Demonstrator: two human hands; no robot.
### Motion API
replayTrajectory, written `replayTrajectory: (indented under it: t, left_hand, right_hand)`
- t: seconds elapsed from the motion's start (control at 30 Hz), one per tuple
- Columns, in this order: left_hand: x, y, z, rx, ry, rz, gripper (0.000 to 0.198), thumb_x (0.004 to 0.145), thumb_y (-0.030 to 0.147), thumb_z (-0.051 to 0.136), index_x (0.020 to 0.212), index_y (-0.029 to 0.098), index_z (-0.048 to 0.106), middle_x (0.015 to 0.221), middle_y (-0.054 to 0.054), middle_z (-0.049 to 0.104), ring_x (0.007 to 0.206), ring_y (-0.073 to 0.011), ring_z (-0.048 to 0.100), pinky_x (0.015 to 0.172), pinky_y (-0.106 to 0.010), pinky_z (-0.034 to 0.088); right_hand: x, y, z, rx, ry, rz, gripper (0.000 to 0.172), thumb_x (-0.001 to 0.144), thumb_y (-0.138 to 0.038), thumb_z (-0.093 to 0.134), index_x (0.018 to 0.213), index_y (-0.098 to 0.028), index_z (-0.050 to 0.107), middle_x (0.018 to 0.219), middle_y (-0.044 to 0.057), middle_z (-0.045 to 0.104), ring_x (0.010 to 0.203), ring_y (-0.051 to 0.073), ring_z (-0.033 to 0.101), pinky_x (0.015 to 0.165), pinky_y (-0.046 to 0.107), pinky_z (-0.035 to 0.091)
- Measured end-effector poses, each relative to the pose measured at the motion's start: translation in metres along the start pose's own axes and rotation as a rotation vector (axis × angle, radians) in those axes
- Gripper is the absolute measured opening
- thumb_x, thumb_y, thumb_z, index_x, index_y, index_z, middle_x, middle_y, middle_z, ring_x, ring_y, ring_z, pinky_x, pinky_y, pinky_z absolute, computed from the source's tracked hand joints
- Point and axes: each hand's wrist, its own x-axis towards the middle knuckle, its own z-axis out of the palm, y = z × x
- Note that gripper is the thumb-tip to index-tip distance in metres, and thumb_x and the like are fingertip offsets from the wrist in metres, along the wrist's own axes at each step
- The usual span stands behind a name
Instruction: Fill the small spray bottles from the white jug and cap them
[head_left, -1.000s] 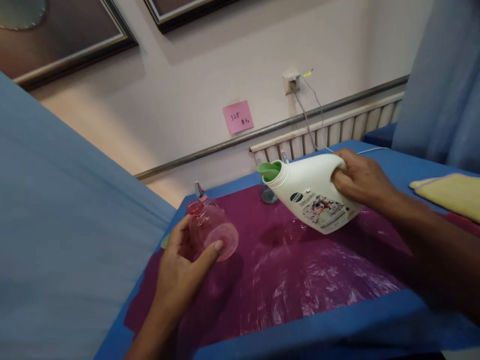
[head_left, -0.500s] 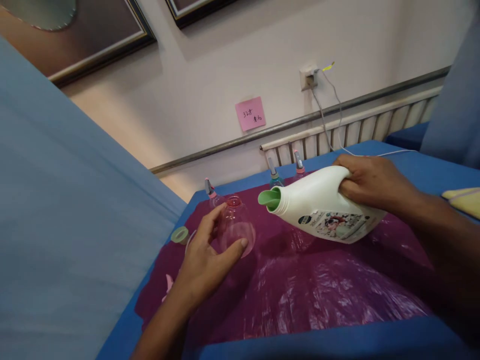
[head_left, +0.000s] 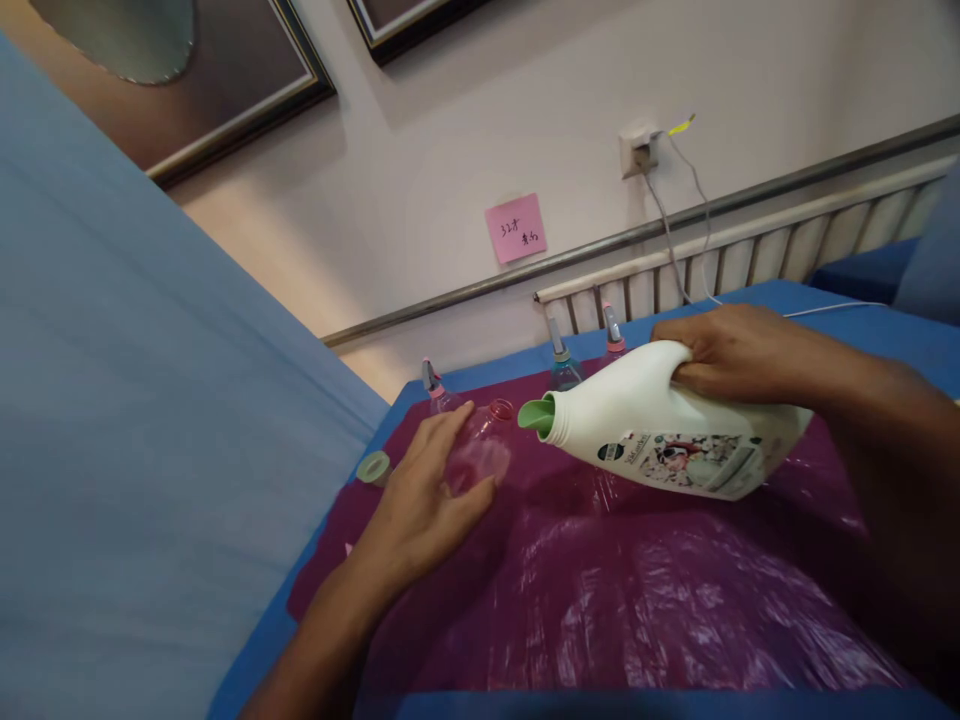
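Observation:
My left hand (head_left: pixel 427 500) is wrapped round a small clear pink bottle (head_left: pixel 484 450), uncapped, mouth up, resting on the purple plastic sheet (head_left: pixel 637 610). My right hand (head_left: pixel 720 350) grips the handle of a white detergent jug (head_left: pixel 675 435), tipped almost level. Its green spout (head_left: pixel 536 414) points left, close to the pink bottle's mouth. A green cap (head_left: pixel 373 467) lies on the sheet's left edge beside my left hand.
Spray bottles stand at the back of the sheet: a pink one (head_left: pixel 437 392), a blue one (head_left: pixel 562 366) and another pink one (head_left: pixel 613 335). Blue cloth (head_left: pixel 150 450) rises at the left. A radiator (head_left: pixel 750 260), a wall socket with cable (head_left: pixel 641 150) and a pink note (head_left: pixel 516 228) lie behind.
The pink bottle went from tilted in my left hand to upright on the sheet. The jug tipped lower, its spout moving toward the bottle's mouth.

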Motion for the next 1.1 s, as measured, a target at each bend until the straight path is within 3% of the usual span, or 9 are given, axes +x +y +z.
replayTrajectory:
  t: [0.17,0.47,0.63,0.83,1.1]
  left_hand:
    - [0.002,-0.002,-0.007,0.092,-0.039,0.067,0.079,0.102,0.036,0.076,0.174,0.039,0.042,0.171,-0.012,0.054,0.158,-0.0402,0.055,0.129,-0.068,0.053]
    - [0.006,0.018,-0.028,0.263,-0.106,0.151,0.078,0.105,0.03,0.072,0.176,0.038,0.04,0.167,-0.014,0.057,0.154,-0.0389,0.058,0.125,-0.062,0.057]
    - [0.011,0.015,-0.028,0.384,-0.124,0.19,0.084,0.102,0.028,0.072,0.178,0.036,0.038,0.164,-0.016,0.058,0.148,-0.0392,0.062,0.116,-0.059,0.062]
    - [0.019,0.011,-0.029,0.495,-0.115,0.28,0.085,0.101,0.025,0.073,0.177,0.033,0.036,0.163,-0.017,0.057,0.145,-0.0394,0.062,0.118,-0.06,0.06]
    - [0.029,0.014,-0.032,0.59,-0.159,0.295,0.083,0.097,0.02,0.072,0.173,0.027,0.04,0.161,-0.023,0.058,0.142,-0.0438,0.064,0.114,-0.065,0.059]
  right_hand:
    - [0.001,0.001,0.003,-0.008,0.017,-0.018,0.018,0.091,-0.04,0.06,0.095,-0.031,0.076,0.091,0.002,0.083,0.079,0.024,0.07,0.067,0.036,0.036]
    - [-0.003,-0.016,-0.003,-0.041,0.025,0.037,0.02,0.092,-0.042,0.063,0.096,-0.031,0.079,0.083,0.005,0.078,0.069,0.022,0.058,0.066,0.035,0.029]
    - [-0.004,-0.024,-0.004,-0.14,0.006,0.069,0.02,0.093,-0.042,0.063,0.1,-0.031,0.078,0.082,0.006,0.074,0.066,0.02,0.051,0.067,0.036,0.026]
    - [-0.002,-0.029,-0.002,-0.188,0.026,0.078,0.019,0.094,-0.041,0.062,0.098,-0.028,0.076,0.079,0.006,0.07,0.062,0.017,0.038,0.066,0.036,0.024]
    - [0.002,-0.027,0.001,-0.197,0.045,0.091,0.022,0.094,-0.046,0.062,0.095,-0.029,0.076,0.074,0.005,0.065,0.061,0.017,0.035,0.068,0.037,0.022]
